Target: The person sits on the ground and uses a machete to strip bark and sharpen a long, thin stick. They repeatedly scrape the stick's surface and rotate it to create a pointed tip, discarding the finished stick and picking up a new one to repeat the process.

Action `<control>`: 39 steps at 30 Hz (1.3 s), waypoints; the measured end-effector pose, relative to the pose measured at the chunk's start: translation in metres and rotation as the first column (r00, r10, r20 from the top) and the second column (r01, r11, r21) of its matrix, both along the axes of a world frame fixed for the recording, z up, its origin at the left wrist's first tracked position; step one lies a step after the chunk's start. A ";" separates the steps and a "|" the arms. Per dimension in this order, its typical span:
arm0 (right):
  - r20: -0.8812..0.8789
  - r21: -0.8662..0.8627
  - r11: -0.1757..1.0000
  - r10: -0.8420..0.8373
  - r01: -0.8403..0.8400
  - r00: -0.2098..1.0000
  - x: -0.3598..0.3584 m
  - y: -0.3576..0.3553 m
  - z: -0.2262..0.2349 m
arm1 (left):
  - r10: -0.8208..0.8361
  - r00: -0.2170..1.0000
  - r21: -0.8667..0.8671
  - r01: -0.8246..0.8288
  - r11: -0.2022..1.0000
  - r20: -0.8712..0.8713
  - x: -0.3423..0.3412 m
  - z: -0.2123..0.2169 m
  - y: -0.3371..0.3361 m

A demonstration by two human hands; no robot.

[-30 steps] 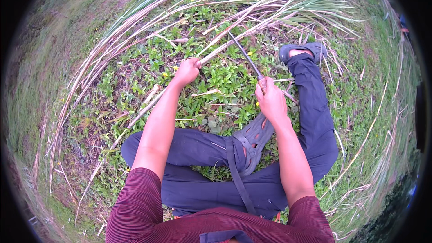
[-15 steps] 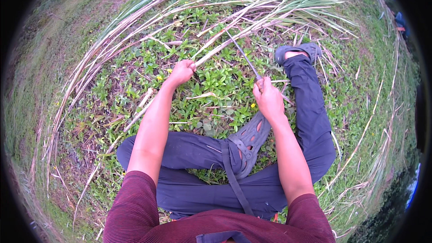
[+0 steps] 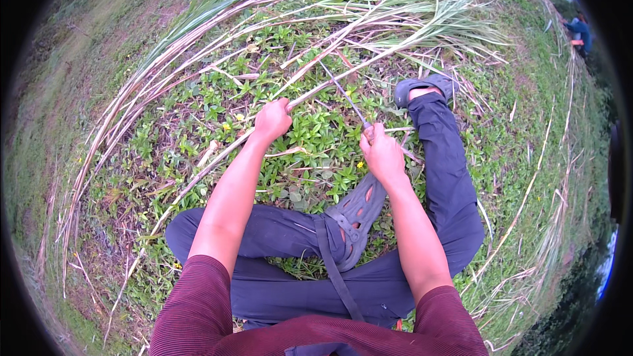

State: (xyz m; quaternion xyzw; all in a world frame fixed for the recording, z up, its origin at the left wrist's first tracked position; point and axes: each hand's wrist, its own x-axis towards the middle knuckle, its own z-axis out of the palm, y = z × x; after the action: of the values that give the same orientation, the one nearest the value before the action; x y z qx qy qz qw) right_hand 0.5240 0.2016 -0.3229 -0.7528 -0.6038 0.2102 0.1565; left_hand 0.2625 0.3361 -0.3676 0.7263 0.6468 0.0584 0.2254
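My left hand (image 3: 272, 122) is closed round a long pale grass stalk (image 3: 306, 97). This stalk runs from the lower left, past my left forearm, up to a green leafy top at the upper right. In my right hand (image 3: 384, 153) is the handle of a long, narrow knife (image 3: 344, 93), the fingers wrapped round it. Its thin dark blade points up and left and crosses the stalk a little beyond my left hand. Whether the blade touches the stalk I cannot tell.
A large heap of cut grass stalks (image 3: 175, 46) with green leaves curves across the far side and down the left. I sit cross-legged; a grey clog (image 3: 356, 221) lies between my arms, another clog (image 3: 428, 86) farther right. At the far right edge is another person (image 3: 580, 31).
My left hand has come slightly nearer and to the right, with the stalk in it. The knife has come slightly nearer with my right hand, and the whole view has shifted a little.
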 end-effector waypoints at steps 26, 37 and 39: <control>0.083 0.190 0.977 0.087 -0.101 0.993 0.020 -0.003 -0.082 | -0.027 0.938 0.068 0.054 0.996 -0.345 -0.132 0.035 -0.082; -0.044 0.129 0.982 -0.130 0.134 0.991 -0.012 -0.006 -0.020 | 0.048 0.999 0.264 -0.042 0.963 -0.013 -0.140 0.008 -0.091; -0.044 0.058 0.987 -0.147 0.150 0.988 0.001 -0.011 -0.027 | 0.033 0.999 0.193 -0.032 0.981 0.002 -0.130 0.009 -0.087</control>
State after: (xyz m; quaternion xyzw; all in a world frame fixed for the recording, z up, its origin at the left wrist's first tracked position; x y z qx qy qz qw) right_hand 0.5249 0.1904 -0.3503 -0.7862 -0.5490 0.1943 0.2067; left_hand 0.1325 0.2490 -0.3589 0.7341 0.6499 0.1240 0.1526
